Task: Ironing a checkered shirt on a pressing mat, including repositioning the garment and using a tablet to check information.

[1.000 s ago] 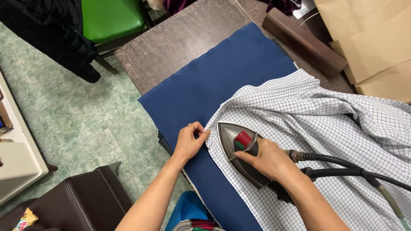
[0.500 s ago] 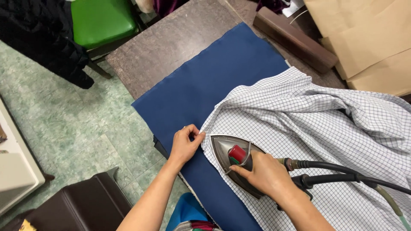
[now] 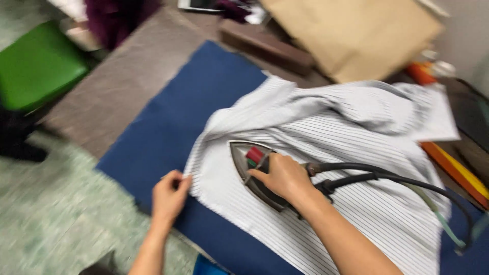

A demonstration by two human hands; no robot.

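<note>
Fingers of the right hand (image 3: 282, 178) wrap shut around the handle of the steam iron (image 3: 254, 170), which sits flat on the pale striped shirt (image 3: 326, 153). The left hand (image 3: 169, 193) pinches the shirt's near edge, flat on the blue ironing pad (image 3: 178, 112).

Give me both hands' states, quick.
Left hand: fingers pinching the shirt edge.
Right hand: closed on the iron handle.

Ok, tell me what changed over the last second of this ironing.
The camera swung right and the picture blurred. The iron, gripped in the right hand, slid toward the near edge of the shirt. The left hand kept pinching that edge. Shirt and blue pad stayed put on the table.
</note>
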